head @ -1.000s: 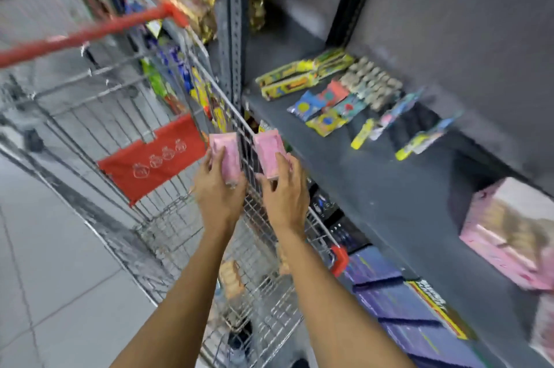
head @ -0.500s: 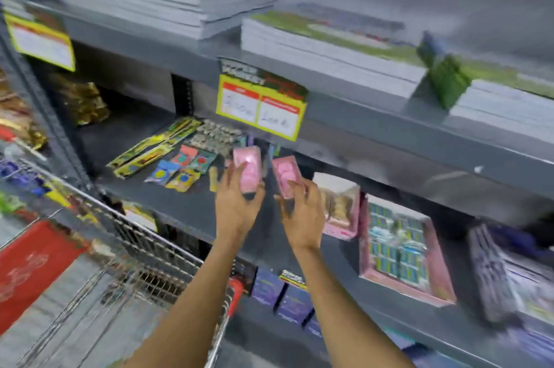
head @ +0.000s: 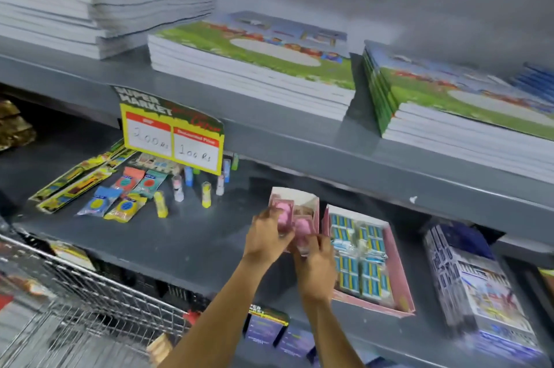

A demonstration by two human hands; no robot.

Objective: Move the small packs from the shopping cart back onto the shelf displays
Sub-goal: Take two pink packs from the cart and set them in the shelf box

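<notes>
Two small pink packs are at the open pink display box (head: pixel 302 199) on the grey middle shelf (head: pixel 192 241). My left hand (head: pixel 267 238) grips one pink pack (head: pixel 284 215) at the box's left side. My right hand (head: pixel 314 265) grips the other pink pack (head: pixel 302 231) just below and right of it. Both packs sit at the box's mouth, partly inside it. The wire shopping cart (head: pixel 90 301) with its red corner is at lower left; a tan pack (head: pixel 160 348) shows inside it.
A larger pink tray (head: pixel 403 292) of blue-and-yellow packs lies right of the box, then a printed carton (head: pixel 479 286). Glue sticks and coloured sachets (head: pixel 126 196) lie to the left under a yellow price sign (head: pixel 172 139). Stacks of notebooks (head: pixel 254 67) fill the upper shelf.
The view swung from the cart to the shelf. Both hands carried the pink packs right and forward, from above the cart to the mouth of the pink display box.
</notes>
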